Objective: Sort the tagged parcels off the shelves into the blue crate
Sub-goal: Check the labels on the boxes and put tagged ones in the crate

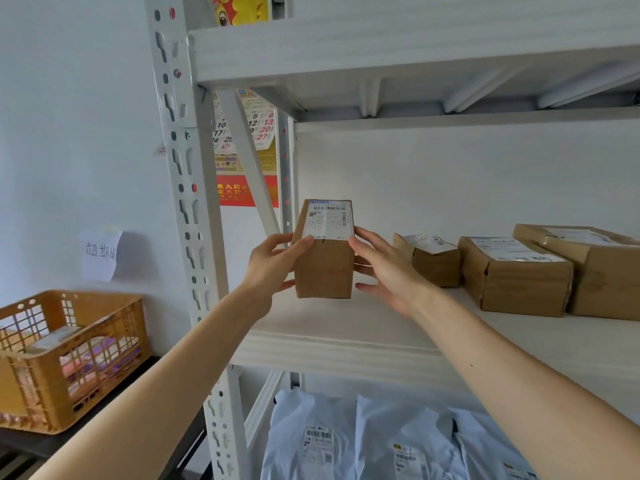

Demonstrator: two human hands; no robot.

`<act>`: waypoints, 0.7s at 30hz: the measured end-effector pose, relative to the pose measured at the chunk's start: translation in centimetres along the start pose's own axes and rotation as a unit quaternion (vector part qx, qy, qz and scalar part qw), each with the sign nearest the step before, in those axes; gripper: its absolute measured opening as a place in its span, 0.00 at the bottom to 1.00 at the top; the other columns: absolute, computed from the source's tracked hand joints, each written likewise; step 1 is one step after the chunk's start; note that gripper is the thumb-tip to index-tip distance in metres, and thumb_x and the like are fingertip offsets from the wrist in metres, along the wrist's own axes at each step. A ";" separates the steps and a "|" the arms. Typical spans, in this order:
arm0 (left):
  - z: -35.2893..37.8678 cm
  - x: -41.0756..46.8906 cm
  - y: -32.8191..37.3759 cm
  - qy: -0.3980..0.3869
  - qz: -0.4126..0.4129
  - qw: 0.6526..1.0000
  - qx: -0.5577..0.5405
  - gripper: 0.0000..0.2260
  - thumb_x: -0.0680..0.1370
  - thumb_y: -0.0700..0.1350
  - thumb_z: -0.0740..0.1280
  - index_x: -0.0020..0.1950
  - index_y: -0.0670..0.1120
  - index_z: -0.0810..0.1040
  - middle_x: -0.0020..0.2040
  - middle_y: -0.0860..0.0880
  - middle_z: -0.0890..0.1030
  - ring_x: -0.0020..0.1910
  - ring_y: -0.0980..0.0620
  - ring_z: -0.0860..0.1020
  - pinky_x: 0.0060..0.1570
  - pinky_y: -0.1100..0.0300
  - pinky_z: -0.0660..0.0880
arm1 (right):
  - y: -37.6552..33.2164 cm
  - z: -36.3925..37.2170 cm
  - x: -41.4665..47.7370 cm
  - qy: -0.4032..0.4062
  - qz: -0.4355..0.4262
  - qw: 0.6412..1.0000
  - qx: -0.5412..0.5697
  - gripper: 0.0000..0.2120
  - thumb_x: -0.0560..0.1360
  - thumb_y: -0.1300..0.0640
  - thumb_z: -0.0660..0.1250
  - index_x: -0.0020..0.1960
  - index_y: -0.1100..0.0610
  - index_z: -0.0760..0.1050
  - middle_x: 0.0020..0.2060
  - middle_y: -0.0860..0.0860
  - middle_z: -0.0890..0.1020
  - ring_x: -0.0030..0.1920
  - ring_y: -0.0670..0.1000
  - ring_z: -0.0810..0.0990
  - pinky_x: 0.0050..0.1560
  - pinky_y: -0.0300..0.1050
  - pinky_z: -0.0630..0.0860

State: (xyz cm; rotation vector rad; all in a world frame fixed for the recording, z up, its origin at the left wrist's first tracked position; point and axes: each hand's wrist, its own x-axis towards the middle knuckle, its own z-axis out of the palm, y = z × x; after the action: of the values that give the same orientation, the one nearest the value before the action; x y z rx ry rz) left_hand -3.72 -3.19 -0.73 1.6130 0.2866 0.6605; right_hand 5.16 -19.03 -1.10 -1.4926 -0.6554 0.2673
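Hold the small cardboard box (323,268), now at the left end of the middle shelf (346,341), by its stiff side walls, left hand (270,268) curled round one, right hand (388,271) pressed flat against the other; probably light, rigid, unslippery.

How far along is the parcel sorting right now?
Done: nothing confirmable; the blue crate is out of view. In hand: left hand grips a small labelled box, right hand pressing its side. Left: three more labelled boxes on the shelf, grey mailers below.
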 end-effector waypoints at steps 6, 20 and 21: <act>0.3 3.8 -0.2 0.012 -0.036 0.999 0.005 0.18 0.76 0.54 0.68 0.64 0.50 0.73 0.55 0.50 0.78 0.58 0.44 0.75 0.60 0.43 0.73 | -0.1 0.7 3.3 0.018 0.039 0.999 -0.005 0.19 0.78 0.43 0.63 0.68 0.42 0.68 0.51 0.40 0.77 0.57 0.51 0.76 0.64 0.59 0.70; 1.7 7.6 -1.3 0.037 -0.052 0.998 0.021 0.22 0.76 0.54 0.67 0.68 0.50 0.70 0.62 0.47 0.75 0.61 0.43 0.73 0.57 0.46 0.74 | 0.2 0.5 6.0 0.034 0.099 0.994 -0.026 0.19 0.78 0.45 0.64 0.68 0.45 0.69 0.51 0.49 0.76 0.56 0.52 0.75 0.60 0.55 0.74; 1.9 7.6 -1.1 0.051 -0.031 0.998 0.036 0.24 0.76 0.53 0.68 0.70 0.50 0.68 0.65 0.47 0.73 0.63 0.43 0.72 0.59 0.46 0.73 | 0.1 0.1 6.0 0.035 0.099 0.994 -0.030 0.18 0.78 0.46 0.64 0.67 0.45 0.70 0.52 0.49 0.76 0.56 0.52 0.75 0.61 0.55 0.74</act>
State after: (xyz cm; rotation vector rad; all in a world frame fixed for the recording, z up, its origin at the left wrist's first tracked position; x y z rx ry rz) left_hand 3.63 -0.42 0.01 1.6342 0.4368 0.6934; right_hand 9.96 -15.66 0.25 -1.6205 -0.4639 0.3477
